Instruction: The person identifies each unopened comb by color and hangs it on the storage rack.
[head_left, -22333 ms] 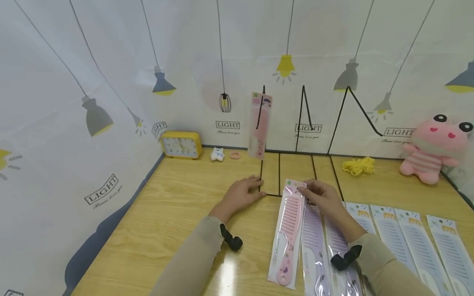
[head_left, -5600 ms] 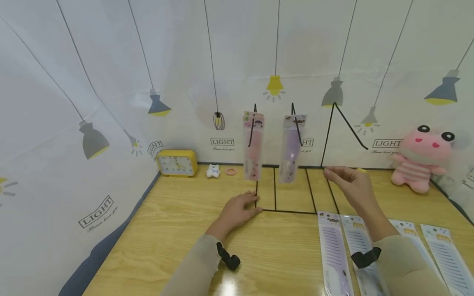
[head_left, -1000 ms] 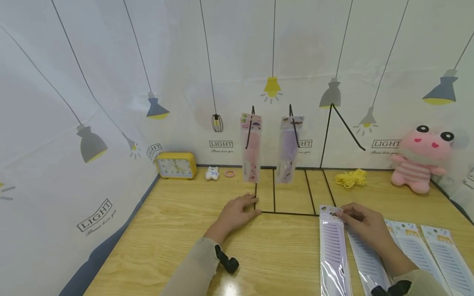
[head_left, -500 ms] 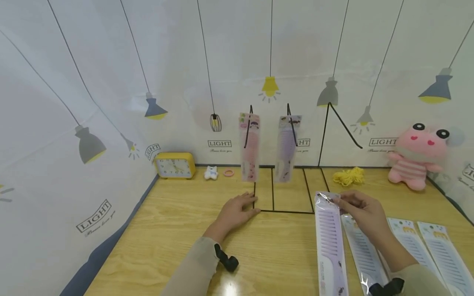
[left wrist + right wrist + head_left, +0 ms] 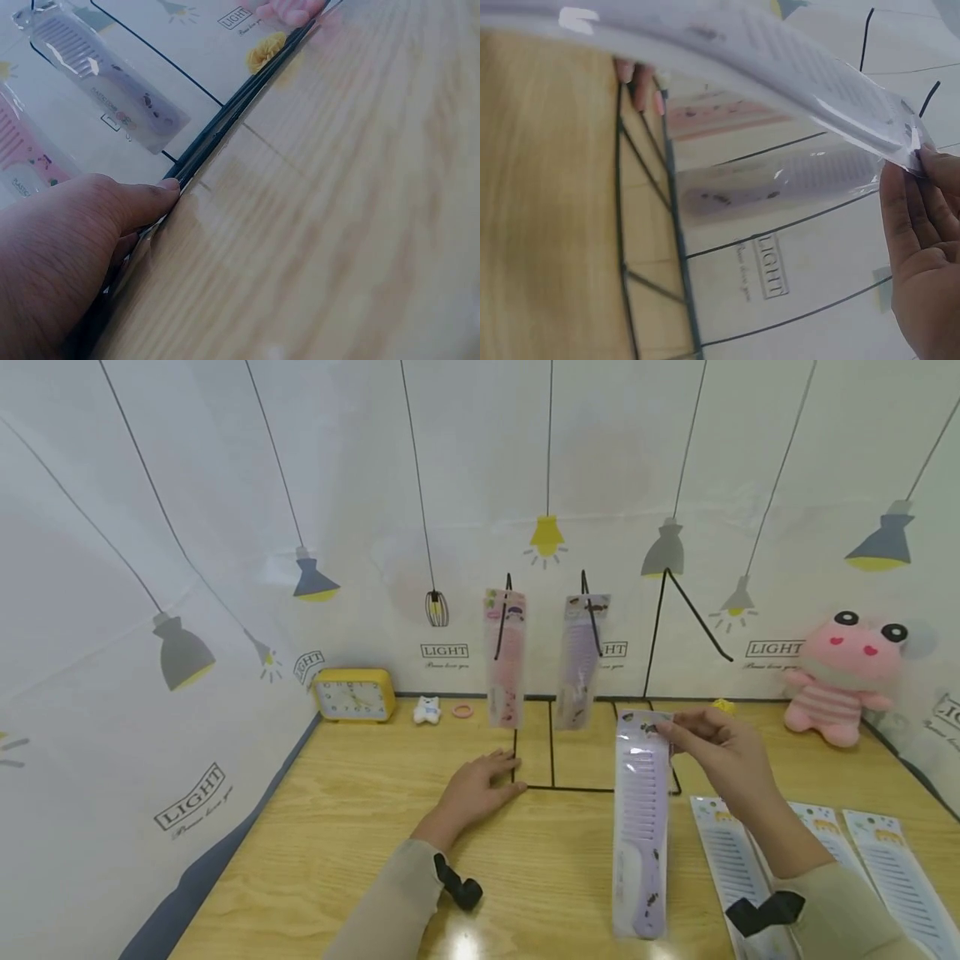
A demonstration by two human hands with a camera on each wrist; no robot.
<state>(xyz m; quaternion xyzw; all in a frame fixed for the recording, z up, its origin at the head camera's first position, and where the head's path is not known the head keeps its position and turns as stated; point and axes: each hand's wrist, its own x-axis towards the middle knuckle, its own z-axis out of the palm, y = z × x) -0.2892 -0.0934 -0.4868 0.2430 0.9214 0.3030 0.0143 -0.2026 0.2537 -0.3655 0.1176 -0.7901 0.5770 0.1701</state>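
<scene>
My right hand (image 5: 723, 768) pinches the top corner of a packaged purple comb (image 5: 641, 818), which hangs upright in front of a black wire display rack (image 5: 570, 790). In the right wrist view, thumb and fingertips grip the clear wrapper's edge. My left hand (image 5: 476, 793) rests on the left front corner of the rack's base; its thumb (image 5: 146, 202) lies along the wire in the left wrist view. A packaged pink comb (image 5: 506, 672) hangs on the rack's left hook, another purple one (image 5: 579, 672) on the middle hook. The right hook (image 5: 699, 617) bears nothing.
Several packaged blue combs (image 5: 896, 877) lie on the table (image 5: 337, 860) at right, partly under my right forearm. Along the back wall stand a yellow clock (image 5: 354, 696), a white bear figure (image 5: 427, 710), a pink ring (image 5: 462, 712), mostly hidden yellow yarn (image 5: 723, 705) and a pink plush toy (image 5: 840, 681).
Over the last second my right hand has lifted the purple comb off the table, up and leftward. Since the oldest frame, a purple comb has come onto the middle hook. My left hand stays put.
</scene>
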